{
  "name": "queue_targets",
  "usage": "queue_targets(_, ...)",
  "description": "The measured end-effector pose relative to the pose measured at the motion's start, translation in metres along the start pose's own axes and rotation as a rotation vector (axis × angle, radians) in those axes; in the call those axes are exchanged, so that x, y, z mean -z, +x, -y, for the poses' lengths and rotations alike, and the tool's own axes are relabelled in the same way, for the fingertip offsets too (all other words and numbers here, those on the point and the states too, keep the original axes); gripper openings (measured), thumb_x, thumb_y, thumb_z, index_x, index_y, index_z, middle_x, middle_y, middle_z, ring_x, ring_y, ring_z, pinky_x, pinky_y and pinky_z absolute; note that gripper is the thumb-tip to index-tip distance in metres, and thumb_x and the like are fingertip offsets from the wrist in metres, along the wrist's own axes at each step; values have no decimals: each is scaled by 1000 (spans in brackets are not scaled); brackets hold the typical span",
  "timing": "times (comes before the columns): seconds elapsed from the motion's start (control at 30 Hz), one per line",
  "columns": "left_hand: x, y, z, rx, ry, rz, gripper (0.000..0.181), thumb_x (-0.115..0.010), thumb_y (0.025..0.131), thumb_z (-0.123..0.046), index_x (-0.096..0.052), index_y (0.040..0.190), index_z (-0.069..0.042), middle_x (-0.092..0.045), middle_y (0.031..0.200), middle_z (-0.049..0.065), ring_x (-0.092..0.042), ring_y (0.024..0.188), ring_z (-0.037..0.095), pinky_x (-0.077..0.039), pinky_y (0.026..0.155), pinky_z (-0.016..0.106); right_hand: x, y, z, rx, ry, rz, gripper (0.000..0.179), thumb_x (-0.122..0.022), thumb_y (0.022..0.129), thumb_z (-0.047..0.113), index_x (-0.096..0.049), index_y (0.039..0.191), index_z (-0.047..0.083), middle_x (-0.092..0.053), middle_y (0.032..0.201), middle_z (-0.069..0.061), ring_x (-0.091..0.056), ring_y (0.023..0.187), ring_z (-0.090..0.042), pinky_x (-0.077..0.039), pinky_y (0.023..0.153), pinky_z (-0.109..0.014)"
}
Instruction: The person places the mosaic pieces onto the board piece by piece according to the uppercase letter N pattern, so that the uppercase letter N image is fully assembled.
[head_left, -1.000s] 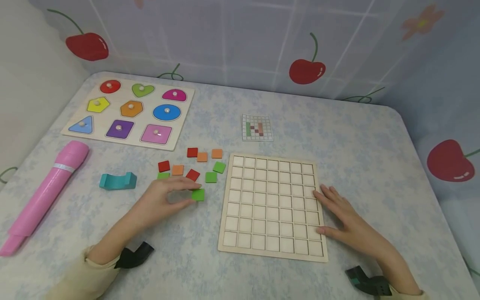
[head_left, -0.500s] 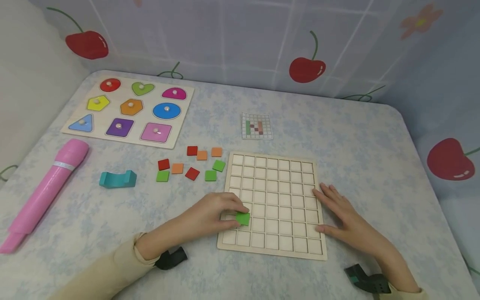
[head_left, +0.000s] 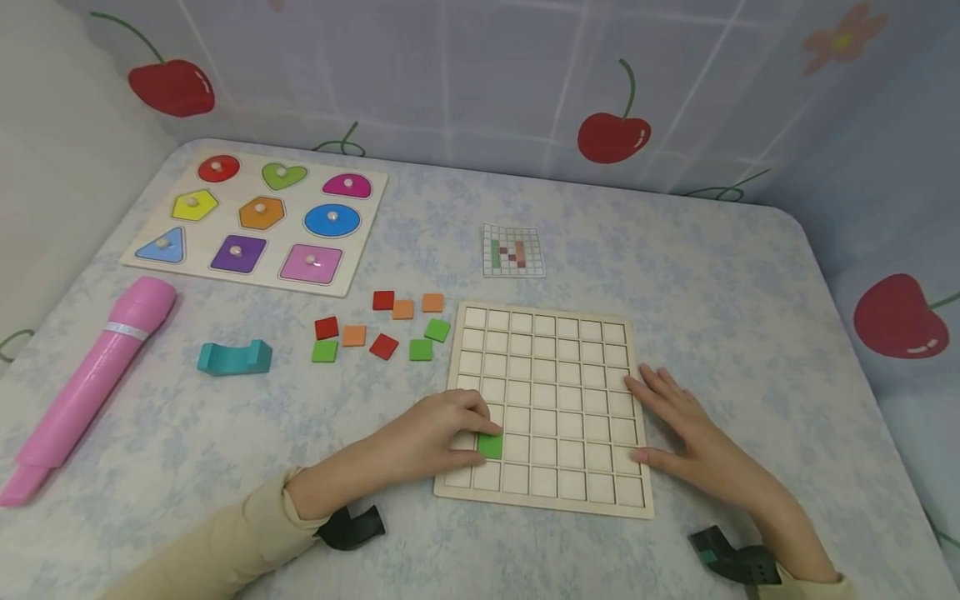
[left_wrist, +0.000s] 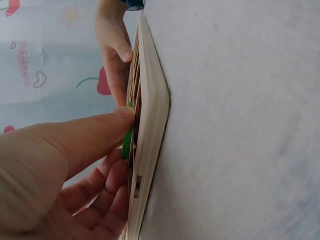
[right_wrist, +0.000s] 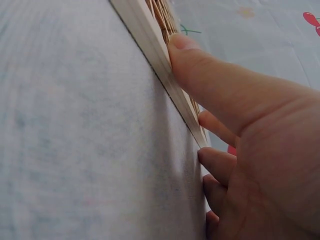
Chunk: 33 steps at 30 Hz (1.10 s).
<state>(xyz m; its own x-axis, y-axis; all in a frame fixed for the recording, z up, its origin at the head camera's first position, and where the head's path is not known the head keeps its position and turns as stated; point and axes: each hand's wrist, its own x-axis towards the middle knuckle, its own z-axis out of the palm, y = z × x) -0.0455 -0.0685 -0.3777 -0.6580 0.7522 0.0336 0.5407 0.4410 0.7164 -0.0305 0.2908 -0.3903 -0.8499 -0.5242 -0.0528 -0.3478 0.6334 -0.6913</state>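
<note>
My left hand pinches a green square tile between thumb and fingers over the left part of a wooden grid board. In the left wrist view the green tile stands slightly tilted at the top of the board, and the thumb lies along its near side. Whether it sits fully in a cell I cannot tell. On the board's right edge rests my right hand, fingers spread and fairly straight; its thumb touches the rim in the right wrist view.
Several loose red, orange and green tiles lie left of the board. Behind it is a small pattern card. Farther left are a teal block, a pink microphone-like toy and a knobbed shape puzzle.
My left hand has carried the green tile from beside the loose tiles rightward onto the board, then slightly farther right and down. The right hand stays at the board's edge.
</note>
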Motion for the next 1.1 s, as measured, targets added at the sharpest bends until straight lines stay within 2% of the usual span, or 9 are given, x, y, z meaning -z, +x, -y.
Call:
queue_targets(0.13, 3, -1, 1, -1, -27, 3, 28, -77, 79, -12, -72, 105, -6, -55, 95, -6, -52, 88, 8, -45, 75, 20, 0, 0, 0, 3, -4, -3, 83, -72, 83, 18, -23, 150, 13, -6, 153, -18, 5, 138, -37, 4, 103, -62)
queue_targets(0.23, 13, -3, 6, 5, -40, -36, 29, -76, 80, -13, -71, 108, -6, -57, 98, -6, -53, 90, 9, -46, 74, 22, -1, 0, 0, 3, -7, -6, 83, -73, 83, 18, -23, 150, 13, -7, 153, -18, 5, 138, -37, 5, 104, -60)
queue_targets(0.3, 26, -6, 13, 22, -34, -108, 30, -76, 79, -13, -71, 108, -7, -58, 100, -6, -54, 91, 10, -48, 74, 24, -1, 0, 0, 0, -7, -6, 83, -73, 83, 18, -23, 150, 13, -7, 153, -18, 5, 138, -37, 5, 104, -59)
queue_targets(0.43, 53, -13, 33, 113, -11, -301, 29, -78, 77, -9, -72, 105, -6, -61, 101, 0, -56, 90, 17, -50, 70, 32, -2, 1, 0, -6, -6, -5, 83, -73, 83, 19, -23, 150, 13, -7, 153, -18, 5, 138, -36, 5, 105, -58)
queue_targets(0.53, 64, -16, 49, 189, -3, -369, 30, -78, 76, -8, -71, 106, -4, -63, 103, 5, -56, 95, 22, -51, 74, 36, -2, 1, 0, -5, -12, -6, 83, -73, 82, 19, -24, 149, 13, -7, 153, -18, 5, 138, -37, 5, 105, -58)
queue_targets(0.67, 70, -16, 59, 236, -16, -319, 37, -78, 76, -9, -69, 111, -3, -62, 109, 8, -54, 106, 24, -47, 86, 40, -2, 0, 0, -3, -5, -5, 83, -73, 83, 18, -23, 149, 12, -6, 153, -18, 5, 138, -37, 5, 105, -58)
queue_targets(0.8, 71, -14, 63, 277, -17, -248, 39, -78, 77, -12, -68, 114, -5, -61, 113, 8, -52, 110, 24, -43, 91, 42, -2, -1, 1, -4, 6, -4, 83, -72, 83, 18, -23, 150, 13, -6, 153, -19, 5, 138, -37, 6, 105, -58)
queue_targets(0.93, 69, -11, 65, 283, 9, -219, 37, -78, 77, -13, -68, 112, -7, -61, 111, 6, -53, 104, 22, -44, 89, 40, -2, -1, 1, -6, 1, -5, 83, -72, 83, 19, -23, 150, 13, -6, 153, -18, 5, 138, -37, 6, 105, -58)
queue_targets(1.1, 66, -8, 68, 265, 52, -219, 34, -78, 77, -12, -69, 109, -8, -61, 106, 4, -54, 93, 18, -46, 81, 37, -1, 0, 0, -4, -2, -6, 83, -72, 83, 18, -23, 150, 13, -6, 153, -18, 5, 138, -37, 5, 105, -58)
